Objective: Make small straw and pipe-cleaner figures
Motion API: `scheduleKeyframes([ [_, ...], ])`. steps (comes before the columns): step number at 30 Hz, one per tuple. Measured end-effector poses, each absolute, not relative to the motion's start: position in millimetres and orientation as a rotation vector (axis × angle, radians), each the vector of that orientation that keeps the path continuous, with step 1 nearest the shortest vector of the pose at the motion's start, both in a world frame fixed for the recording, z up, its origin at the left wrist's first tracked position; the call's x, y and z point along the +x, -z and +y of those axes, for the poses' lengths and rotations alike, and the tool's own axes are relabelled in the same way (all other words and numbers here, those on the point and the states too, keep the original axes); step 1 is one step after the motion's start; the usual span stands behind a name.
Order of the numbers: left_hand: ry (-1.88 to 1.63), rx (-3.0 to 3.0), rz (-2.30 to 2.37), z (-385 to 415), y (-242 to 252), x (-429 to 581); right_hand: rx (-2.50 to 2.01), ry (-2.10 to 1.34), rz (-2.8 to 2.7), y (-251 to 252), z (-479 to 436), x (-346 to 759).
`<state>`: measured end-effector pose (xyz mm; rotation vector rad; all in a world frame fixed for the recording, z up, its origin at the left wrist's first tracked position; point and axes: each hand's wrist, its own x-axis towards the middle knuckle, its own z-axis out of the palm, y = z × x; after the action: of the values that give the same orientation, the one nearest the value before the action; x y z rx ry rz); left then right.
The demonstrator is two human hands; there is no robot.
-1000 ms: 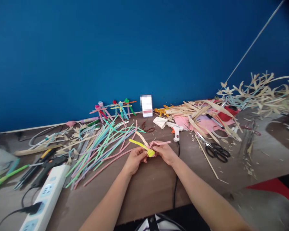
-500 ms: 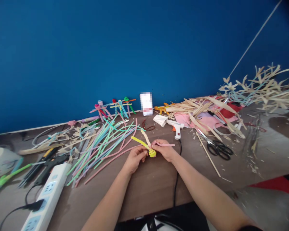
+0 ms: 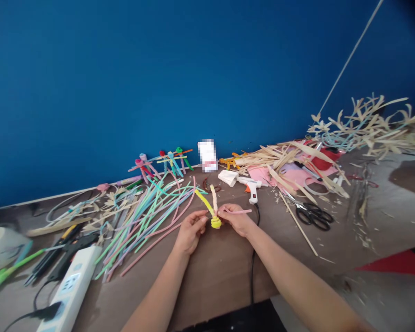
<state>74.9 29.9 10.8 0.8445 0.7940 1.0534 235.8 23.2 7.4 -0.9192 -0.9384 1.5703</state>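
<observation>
My left hand [image 3: 191, 229] and my right hand [image 3: 235, 218] meet above the brown table [image 3: 210, 272], both pinched on a small pipe-cleaner figure [image 3: 212, 210]. It has a coiled yellow ball at the bottom, with a yellow stem and a pale peach stem rising from it. My right hand's fingers also grip a thin pink pipe cleaner [image 3: 240, 211] that sticks out to the right. A spread of loose pastel pipe cleaners [image 3: 148, 207] lies just left of my hands.
A white glue gun [image 3: 252, 188] and its black cord [image 3: 253, 263] lie right of my hands. Black scissors [image 3: 311, 216], dried straw strips [image 3: 290, 159], finished pipe-cleaner figures [image 3: 162, 161], a white power strip [image 3: 69, 290] and a black glue gun [image 3: 60, 251] crowd the table.
The figure's stems have swung from leaning left to more upright. My hands stayed together on it, and the camera view shifted slightly.
</observation>
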Motion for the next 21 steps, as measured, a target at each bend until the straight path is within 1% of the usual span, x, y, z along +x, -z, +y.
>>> scheduleKeyframes([
  [7,-1.010,0.801,0.669,29.5,-18.6,72.7,-0.883,-1.619,-0.808,-10.4,22.9,236.1],
  [21,-1.148,0.728,0.812,35.7,-15.8,72.5,-0.869,-1.600,-0.851,-11.2,21.8,235.9],
])
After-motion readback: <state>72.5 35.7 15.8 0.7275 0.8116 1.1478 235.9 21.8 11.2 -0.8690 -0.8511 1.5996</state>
